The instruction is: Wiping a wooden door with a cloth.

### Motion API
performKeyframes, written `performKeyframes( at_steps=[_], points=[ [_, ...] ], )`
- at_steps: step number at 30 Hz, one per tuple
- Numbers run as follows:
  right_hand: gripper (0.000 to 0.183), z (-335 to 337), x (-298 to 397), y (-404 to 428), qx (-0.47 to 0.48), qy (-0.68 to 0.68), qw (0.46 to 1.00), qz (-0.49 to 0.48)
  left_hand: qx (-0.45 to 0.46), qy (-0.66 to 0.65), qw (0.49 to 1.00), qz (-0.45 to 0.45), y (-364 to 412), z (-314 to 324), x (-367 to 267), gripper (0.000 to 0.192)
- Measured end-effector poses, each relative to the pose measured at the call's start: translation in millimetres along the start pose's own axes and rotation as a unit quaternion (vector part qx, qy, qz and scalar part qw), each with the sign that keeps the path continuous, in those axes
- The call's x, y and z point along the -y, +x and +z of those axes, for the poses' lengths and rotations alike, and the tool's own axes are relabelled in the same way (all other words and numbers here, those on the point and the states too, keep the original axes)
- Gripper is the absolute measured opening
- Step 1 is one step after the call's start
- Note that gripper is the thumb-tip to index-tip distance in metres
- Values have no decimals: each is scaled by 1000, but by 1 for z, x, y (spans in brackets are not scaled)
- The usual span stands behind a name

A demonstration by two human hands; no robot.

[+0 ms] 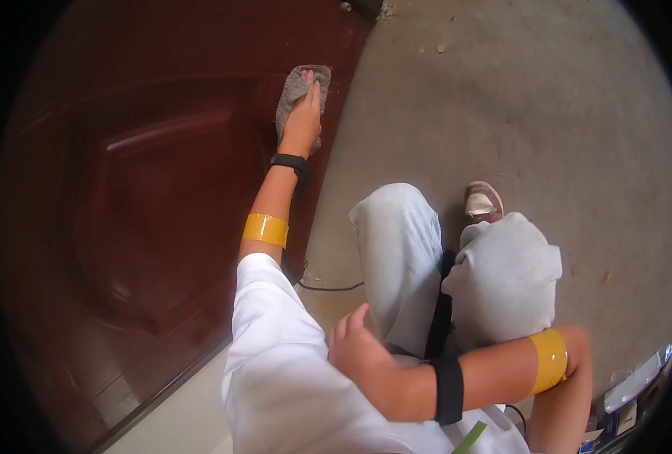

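My left hand (303, 122) is stretched out along a grey cloth (290, 93), holding it against a dark reddish-brown panelled door (160, 193). A fold of the cloth lies against the thumb side, and the fingers point away from me. The cloth sits near the door's edge, beside the raised moulding. Close to my body, my right hand (361, 349) is slightly blurred and loosely bent, next to the white shirt (285, 363) and my left knee. Nothing shows in it. Both forearms wear a black wristband and yellow tape.
Bare concrete floor (568, 130) spreads to the right of the door. My bent knees in pale jeans (398, 249) and one shoe (483, 201) are before me. A thin black cable (330, 289) runs near the door's edge. Assorted items (631, 403) lie at lower right.
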State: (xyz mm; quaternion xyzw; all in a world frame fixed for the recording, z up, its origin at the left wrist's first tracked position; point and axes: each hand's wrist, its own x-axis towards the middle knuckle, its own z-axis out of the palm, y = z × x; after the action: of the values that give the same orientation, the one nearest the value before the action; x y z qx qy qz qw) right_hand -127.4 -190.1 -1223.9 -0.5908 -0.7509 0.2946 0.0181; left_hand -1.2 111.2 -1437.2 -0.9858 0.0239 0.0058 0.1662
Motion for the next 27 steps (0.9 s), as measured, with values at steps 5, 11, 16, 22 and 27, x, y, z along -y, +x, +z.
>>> performKeyframes(
  at_steps=[5,11,16,22,27],
  points=[
    [33,-39,-3,-12,-4,-27,1000,-5,58,-44,997,32,1,26,16,62],
    [32,-57,-35,-40,-15,-16,998,65,197,286,922,172,-21,51,5,58],
    [31,-33,-34,-40,-34,33,999,17,281,205,923,167,-141,99,-10,38],
    [40,-18,-70,-65,-32,-7,995,94,262,143,936,185,-228,106,-3,51],
    [41,-15,-67,-54,-65,0,990,122,242,98,961,96,-155,50,-11,54]
  ],
)
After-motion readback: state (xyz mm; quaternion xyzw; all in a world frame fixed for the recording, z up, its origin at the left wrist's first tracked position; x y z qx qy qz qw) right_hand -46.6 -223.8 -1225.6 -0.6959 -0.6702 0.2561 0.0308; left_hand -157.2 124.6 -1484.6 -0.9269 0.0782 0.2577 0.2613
